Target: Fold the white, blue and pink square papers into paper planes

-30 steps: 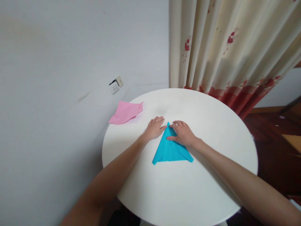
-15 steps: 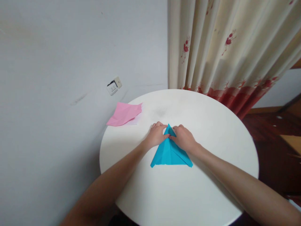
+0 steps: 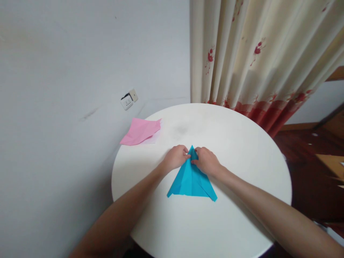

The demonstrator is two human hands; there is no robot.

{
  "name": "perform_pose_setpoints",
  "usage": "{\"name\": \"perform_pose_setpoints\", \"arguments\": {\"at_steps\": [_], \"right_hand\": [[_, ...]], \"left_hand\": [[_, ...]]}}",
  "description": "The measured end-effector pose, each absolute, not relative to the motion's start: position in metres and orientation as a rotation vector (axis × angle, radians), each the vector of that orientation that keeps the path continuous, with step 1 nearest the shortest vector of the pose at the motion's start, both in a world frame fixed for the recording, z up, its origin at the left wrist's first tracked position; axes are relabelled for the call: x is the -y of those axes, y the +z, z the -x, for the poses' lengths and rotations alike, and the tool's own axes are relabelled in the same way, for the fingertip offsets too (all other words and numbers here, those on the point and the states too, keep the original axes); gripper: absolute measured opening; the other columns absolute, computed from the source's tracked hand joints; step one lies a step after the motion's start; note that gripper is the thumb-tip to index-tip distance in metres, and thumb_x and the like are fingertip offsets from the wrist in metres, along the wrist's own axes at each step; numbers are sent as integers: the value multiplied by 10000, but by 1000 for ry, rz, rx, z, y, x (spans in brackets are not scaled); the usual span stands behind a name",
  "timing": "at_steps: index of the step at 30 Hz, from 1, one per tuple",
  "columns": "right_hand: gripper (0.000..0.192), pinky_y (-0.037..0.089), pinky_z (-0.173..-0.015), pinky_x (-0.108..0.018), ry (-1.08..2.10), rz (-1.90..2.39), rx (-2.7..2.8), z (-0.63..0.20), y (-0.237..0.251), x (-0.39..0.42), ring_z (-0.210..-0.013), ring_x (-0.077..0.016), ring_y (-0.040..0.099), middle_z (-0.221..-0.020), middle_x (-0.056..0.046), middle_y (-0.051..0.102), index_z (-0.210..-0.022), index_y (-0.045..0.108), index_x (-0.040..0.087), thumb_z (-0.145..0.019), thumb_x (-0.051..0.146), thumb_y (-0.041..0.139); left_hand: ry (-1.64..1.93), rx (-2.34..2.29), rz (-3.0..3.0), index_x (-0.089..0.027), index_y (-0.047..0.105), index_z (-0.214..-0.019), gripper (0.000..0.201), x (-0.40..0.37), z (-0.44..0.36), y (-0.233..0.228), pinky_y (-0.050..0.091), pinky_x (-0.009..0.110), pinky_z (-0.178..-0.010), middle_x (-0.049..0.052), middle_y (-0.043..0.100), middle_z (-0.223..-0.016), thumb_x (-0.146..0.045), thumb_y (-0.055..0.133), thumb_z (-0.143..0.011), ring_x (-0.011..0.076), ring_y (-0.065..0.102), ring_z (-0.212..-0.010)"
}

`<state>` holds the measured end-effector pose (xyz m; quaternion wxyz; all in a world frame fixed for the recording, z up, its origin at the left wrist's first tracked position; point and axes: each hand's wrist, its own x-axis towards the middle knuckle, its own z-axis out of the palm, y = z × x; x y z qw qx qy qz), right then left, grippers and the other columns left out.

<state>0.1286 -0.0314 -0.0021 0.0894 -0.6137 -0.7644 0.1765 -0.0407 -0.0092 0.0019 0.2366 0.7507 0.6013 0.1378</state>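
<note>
- Blue paper (image 3: 191,181): folded to a triangle, lying flat near the middle of the round white desk (image 3: 242,172), apex pointing away from the person, wide base toward them.
- Left hand (image 3: 175,158): at the left side of the apex, fingers curled in and pinching the paper's tip.
- Right hand (image 3: 206,161): at the right side of the apex, fingers bunched, closed on the same tip. The two hands nearly touch.
- Pink paper (image 3: 139,131): loosely folded, at the desk's far left edge by the wall, well apart from the hands.
- Curtain (image 3: 255,61) hangs behind the desk; a wall socket (image 3: 128,100) sits to the left.
- Risk, as a judgement: with only the tip held, the wide base is free; uneven pull from either hand could swing it and skew the crease.
- Risk: a hard pinch at the thin point could crumple or tear it.
- Pink paper overhangs the edge slightly, it seems; a nudge or draught could drop it.
</note>
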Motion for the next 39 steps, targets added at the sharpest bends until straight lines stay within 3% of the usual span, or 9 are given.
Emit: {"name": "perform_pose_setpoints", "arguments": {"at_steps": [4,7,11,20,30,35,39], "right_hand": [[255,400,-733,-292,480,1716,2286,-131,-1,30,-959,-245,635,-1076,-127,664,-1035,639,175,-840,336,668],[134,386,-692,-277,516,1668,2286,-135,3,27,-894,-218,641,-982,-101,697,-905,680,181,-861,297,629],[117,374,-649,-273,556,1685,2244,-138,8,26,-807,-203,647,-865,-90,717,-788,687,168,-837,260,633],[182,425,-715,-257,718,1720,2134,-138,4,25,-894,-208,674,-984,-100,731,-1004,680,163,-840,202,609],[243,406,-690,-275,552,1815,2246,-136,7,27,-939,-227,657,-1025,-74,706,-1033,619,206,-821,297,696],[220,406,-723,-271,556,1765,2268,-136,6,28,-943,-213,645,-1038,-79,699,-1063,640,203,-850,255,657],[192,402,-744,-278,518,1718,2296,-136,4,31,-953,-222,628,-1038,-100,682,-1044,659,184,-870,240,601]], "left_hand": [[405,-1588,-2095,-209,668,-922,255,5,47,-2,428,266,-640,13,687,-877,-283,774,-701,184,641,-768],[414,-1565,-2139,-211,661,-948,359,3,50,-5,426,272,-654,11,660,-901,-334,821,-651,186,626,-779],[431,-1544,-2208,-208,649,-961,374,6,47,-7,437,290,-717,20,639,-911,-352,816,-659,197,617,-817],[428,-1544,-2326,-218,633,-971,383,10,40,-7,443,306,-727,24,623,-904,-404,791,-676,206,606,-824],[422,-1531,-2107,-205,662,-1025,383,5,50,-1,462,293,-702,38,665,-953,-374,776,-700,207,631,-813],[409,-1554,-2218,-205,666,-1012,375,12,42,-2,487,333,-800,58,658,-953,-353,783,-688,238,635,-874],[531,-1448,-1966,-161,624,-1192,507,21,37,8,510,378,-876,146,613,-1223,-336,751,-734,254,645,-946]]}}
